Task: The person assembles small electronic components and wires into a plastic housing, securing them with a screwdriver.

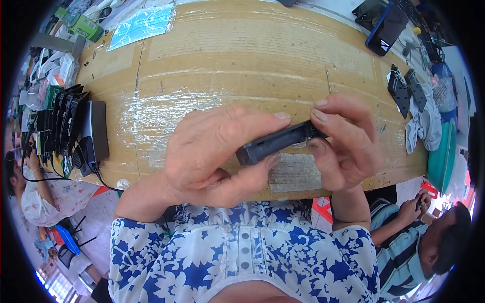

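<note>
Over the middle of the table, a long black plastic housing (275, 143) is tilted, with its hollow side toward me and its right end higher. My left hand (217, 154) grips it between the thumb below and the fingers along its upper edge. At the right end, the thumb and fingers of my right hand (348, 139) close around a small dark part at the housing. Whether that part is separate cannot be made out. A thin metal rod (328, 81) shows just beyond my right fingers; its lower end is hidden.
Black panels and cables (68, 123) stand at the left edge beside a grey box (98, 131). A blue packet of masks (141, 25) lies far left, a phone (386, 29) far right. Black plates (406, 91) lie at right. Co-workers (411, 237) sit on both sides.
</note>
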Available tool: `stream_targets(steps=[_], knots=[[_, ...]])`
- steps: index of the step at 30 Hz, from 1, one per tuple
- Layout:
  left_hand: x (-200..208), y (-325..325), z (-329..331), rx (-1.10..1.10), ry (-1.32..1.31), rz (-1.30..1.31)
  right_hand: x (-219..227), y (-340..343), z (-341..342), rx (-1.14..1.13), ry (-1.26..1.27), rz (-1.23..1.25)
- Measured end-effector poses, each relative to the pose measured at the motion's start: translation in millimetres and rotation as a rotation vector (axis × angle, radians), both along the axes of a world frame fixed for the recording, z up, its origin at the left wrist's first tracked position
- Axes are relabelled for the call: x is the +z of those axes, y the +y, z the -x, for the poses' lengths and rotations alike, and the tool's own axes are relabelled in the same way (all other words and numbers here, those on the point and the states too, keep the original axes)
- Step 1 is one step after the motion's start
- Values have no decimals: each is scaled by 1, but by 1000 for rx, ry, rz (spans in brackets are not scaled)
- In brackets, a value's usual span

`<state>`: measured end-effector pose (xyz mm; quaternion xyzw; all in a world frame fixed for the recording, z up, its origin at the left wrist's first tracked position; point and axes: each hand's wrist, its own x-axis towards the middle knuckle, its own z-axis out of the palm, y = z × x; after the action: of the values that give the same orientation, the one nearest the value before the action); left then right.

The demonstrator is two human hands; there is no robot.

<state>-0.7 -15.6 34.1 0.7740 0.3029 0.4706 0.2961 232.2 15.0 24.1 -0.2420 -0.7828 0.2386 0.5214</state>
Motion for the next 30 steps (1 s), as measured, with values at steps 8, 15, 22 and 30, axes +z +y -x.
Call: stream_targets(steps=[8, 15, 22, 30], knots=[[1, 0, -2, 76, 10, -43, -4, 2, -1, -145, -144, -288], [5, 4, 0, 69, 31, 15, -4, 6, -1, -73, 23, -63], [-3, 4, -5, 87, -95, 61, -1, 7, -3, -45, 7, -49], [5, 1, -2, 41, -6, 140, -1, 8, -3, -13, 1, -28]])
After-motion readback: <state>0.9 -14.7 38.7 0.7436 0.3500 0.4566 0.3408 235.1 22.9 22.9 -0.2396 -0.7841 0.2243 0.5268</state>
